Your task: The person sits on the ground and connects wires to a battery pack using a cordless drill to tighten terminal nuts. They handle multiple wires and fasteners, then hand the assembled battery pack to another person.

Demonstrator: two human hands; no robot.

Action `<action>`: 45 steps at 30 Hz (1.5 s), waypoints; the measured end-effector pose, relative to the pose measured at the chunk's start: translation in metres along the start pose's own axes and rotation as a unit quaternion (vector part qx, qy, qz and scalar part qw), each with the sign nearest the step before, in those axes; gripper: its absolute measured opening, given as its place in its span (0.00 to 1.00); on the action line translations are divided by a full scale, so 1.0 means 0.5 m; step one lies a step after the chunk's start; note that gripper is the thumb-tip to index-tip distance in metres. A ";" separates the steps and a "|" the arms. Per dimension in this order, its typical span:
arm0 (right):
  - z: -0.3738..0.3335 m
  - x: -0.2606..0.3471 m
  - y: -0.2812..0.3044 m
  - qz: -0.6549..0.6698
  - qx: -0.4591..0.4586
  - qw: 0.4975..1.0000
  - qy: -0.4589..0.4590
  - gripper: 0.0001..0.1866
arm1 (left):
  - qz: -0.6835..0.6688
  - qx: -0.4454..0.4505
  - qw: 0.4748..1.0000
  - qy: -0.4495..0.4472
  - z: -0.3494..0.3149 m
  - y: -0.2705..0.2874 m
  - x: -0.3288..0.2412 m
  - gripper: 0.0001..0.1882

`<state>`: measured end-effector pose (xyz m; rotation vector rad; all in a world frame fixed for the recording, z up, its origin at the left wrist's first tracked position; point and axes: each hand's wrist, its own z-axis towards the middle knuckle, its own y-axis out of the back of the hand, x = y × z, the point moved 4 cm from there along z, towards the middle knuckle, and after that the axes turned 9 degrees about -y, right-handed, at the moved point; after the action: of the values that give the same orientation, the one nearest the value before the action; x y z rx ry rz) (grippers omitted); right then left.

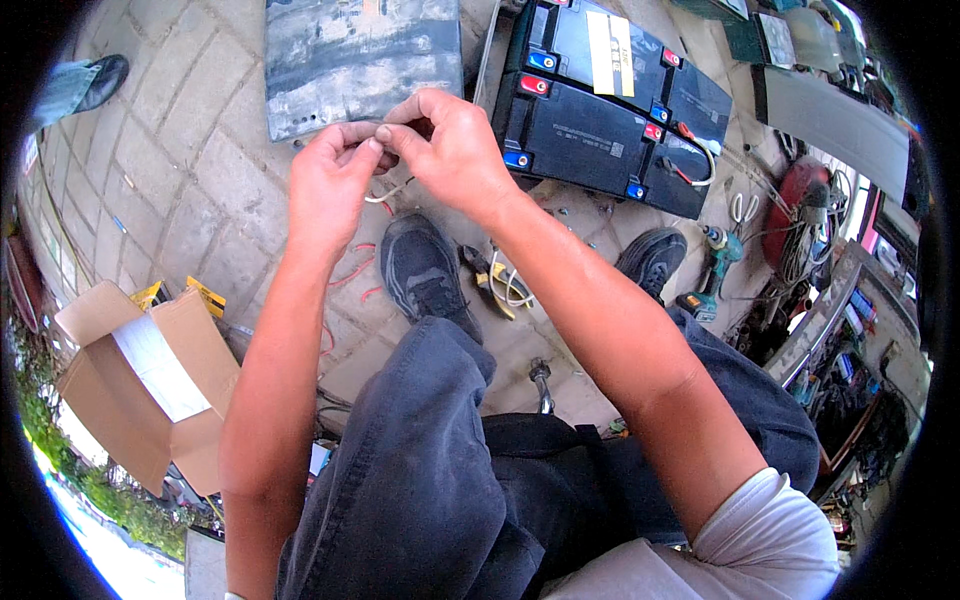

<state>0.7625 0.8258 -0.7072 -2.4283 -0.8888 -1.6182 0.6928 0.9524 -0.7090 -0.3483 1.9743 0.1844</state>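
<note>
My left hand and my right hand meet at the fingertips above the paving, both pinched closed. A short white wire shows just below the fingers; the part between the fingertips is hidden. Right beyond my hands lies a scuffed grey metal panel. To its right stands a group of black batteries with red and blue terminals, and a white lead runs along their right end. Between my shoes rest yellow-and-black pliers, beside a loop of white wire.
An open cardboard box sits at the left. A teal cordless drill stands by my right shoe. Red wire scraps lie near my left shoe. Another person's shoe is at the far left.
</note>
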 end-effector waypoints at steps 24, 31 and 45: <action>0.024 0.016 -0.003 -0.239 0.046 0.969 0.050 0.12 | 0.138 -0.030 0.982 -0.127 0.001 0.003 0.000 0.07; 0.020 0.007 0.009 0.052 0.164 0.964 -0.202 0.10 | 0.244 -0.008 0.934 -0.262 -0.008 0.010 -0.009 0.07; 0.011 0.066 0.025 -0.344 0.047 0.824 0.448 0.07 | 0.000 0.029 1.000 0.002 0.025 0.044 0.006 0.08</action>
<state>0.7820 0.8311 -0.6780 -0.9784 -1.6029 -2.4602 0.6954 0.9764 -0.7177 -0.3106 1.9801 0.1255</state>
